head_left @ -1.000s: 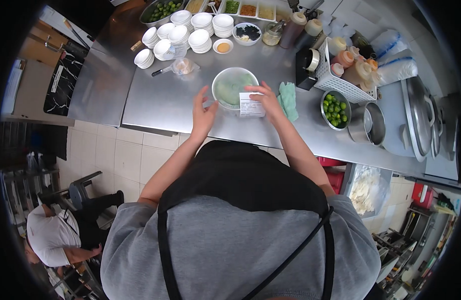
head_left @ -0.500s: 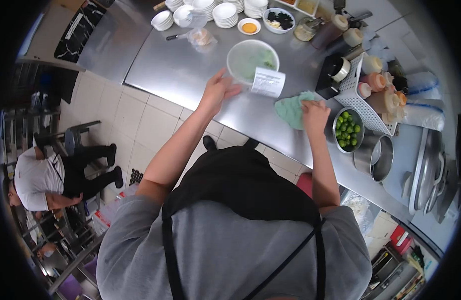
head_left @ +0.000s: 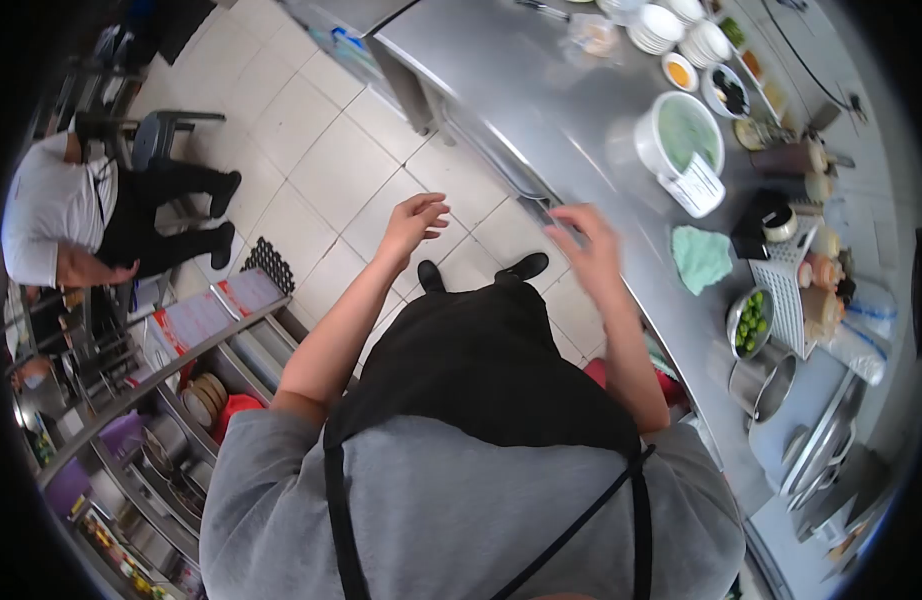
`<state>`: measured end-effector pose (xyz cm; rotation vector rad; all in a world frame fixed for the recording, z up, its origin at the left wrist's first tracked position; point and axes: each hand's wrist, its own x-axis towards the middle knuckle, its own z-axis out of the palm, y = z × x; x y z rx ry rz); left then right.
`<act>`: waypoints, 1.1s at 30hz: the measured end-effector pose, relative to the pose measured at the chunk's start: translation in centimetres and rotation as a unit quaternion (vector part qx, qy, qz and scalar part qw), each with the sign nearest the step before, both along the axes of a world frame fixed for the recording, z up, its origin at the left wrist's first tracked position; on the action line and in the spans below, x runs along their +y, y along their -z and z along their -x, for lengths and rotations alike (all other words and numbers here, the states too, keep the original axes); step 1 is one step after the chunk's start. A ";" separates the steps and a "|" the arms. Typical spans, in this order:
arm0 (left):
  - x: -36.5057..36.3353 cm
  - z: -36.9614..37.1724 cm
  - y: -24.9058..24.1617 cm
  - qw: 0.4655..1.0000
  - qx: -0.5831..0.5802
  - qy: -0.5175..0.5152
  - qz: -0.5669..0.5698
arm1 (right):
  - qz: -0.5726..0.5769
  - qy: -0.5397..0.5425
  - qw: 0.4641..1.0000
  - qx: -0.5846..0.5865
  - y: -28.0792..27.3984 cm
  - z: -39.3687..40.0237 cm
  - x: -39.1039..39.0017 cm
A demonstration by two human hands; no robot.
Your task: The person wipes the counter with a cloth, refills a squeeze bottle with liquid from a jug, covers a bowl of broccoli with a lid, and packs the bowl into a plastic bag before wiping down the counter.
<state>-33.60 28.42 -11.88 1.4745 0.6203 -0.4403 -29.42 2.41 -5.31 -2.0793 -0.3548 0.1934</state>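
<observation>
My left hand hangs in the air over the floor tiles, its fingers loosely curved with nothing in them. Nearer the counter edge, my right hand is a little blurred, thumb and fingers apart and holding nothing. A green cloth lies crumpled on the steel counter, to the right of that hand. Beyond it stands a white tub with a pale green, see-through top and a printed paper slip at its near side.
A metal bowl of green limes, a steel pot and a white basket of bottles line the counter's right side. Small white dishes are stacked farther back. At left, a person sits near a shelf rack.
My right hand has let go of the green cloth and left the counter. My left hand has drawn away from the tub. The view has turned left, showing more floor and shelving.
</observation>
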 end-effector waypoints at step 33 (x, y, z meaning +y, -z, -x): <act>2.5 25.1 27.6 0.929 0.276 -0.233 -0.080 | 0.375 -0.040 0.923 0.080 47.5 -6.5 17.1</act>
